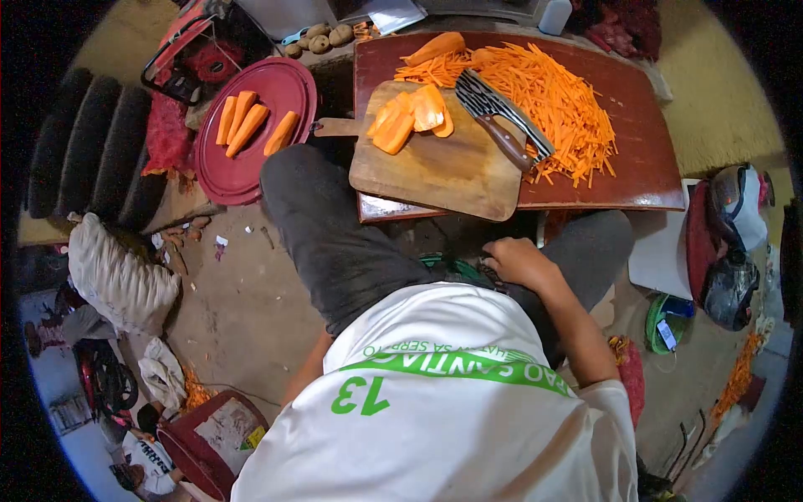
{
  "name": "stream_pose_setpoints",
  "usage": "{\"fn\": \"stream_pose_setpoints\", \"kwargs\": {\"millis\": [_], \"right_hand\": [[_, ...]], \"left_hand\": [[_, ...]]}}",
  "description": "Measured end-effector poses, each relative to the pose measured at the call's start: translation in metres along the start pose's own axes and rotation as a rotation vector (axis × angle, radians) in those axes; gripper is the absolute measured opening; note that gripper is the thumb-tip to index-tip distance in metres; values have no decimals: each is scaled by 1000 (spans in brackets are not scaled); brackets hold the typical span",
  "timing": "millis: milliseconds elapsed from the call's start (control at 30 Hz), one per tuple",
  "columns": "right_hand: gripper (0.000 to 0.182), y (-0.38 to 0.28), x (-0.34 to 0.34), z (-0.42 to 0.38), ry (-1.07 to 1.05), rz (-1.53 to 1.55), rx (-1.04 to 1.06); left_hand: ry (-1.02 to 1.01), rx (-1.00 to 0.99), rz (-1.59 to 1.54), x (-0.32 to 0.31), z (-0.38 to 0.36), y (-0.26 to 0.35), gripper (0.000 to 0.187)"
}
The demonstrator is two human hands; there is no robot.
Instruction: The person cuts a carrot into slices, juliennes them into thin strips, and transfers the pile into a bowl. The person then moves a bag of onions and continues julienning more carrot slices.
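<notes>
My right hand [520, 261] is low over my lap, between my thighs and short of the table's near edge. Its fingers are bent and closed beside a dark and green item [456, 268]; what they grip, if anything, is hidden. Of my left arm only a part of the forearm [308, 368] shows, and the hand is out of sight. Ahead, a wooden cutting board [435, 180] bears several carrot slices [410, 117]. A knife [502, 125] with a brown handle lies across the board's right edge, its patterned blade against a heap of carrot strips [556, 100].
The board lies on a reddish-brown table [644, 159]. To the left, a round red lid [293, 84] holds several peeled carrots [248, 125]. Potatoes [319, 43] sit behind it. A white sack [121, 272] and a red bucket [188, 431] stand on the floor; another person [146, 460] is at lower left.
</notes>
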State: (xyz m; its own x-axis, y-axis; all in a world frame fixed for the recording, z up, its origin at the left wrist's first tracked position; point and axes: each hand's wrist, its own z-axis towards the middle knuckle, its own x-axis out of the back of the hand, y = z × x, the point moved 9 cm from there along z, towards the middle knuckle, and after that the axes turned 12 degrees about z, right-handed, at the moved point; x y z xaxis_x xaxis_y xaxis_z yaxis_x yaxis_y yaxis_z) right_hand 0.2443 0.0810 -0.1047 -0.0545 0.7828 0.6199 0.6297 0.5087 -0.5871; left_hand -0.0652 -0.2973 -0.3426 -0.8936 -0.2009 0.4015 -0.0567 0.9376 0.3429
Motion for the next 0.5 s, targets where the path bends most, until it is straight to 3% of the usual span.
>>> {"fn": "stream_pose_setpoints", "kwargs": {"millis": [100, 233, 500], "right_hand": [[36, -15, -30, 26, -243, -113, -5], [39, -5, -63, 67, -298, 47, -75], [44, 12, -92, 100, -348, 200, 30]], "left_hand": [[-27, -30, -3, -13, 1, 8, 26], [-62, 37, 15, -21, -13, -22, 26], [-98, 259, 93, 0, -52, -68, 26]]}}
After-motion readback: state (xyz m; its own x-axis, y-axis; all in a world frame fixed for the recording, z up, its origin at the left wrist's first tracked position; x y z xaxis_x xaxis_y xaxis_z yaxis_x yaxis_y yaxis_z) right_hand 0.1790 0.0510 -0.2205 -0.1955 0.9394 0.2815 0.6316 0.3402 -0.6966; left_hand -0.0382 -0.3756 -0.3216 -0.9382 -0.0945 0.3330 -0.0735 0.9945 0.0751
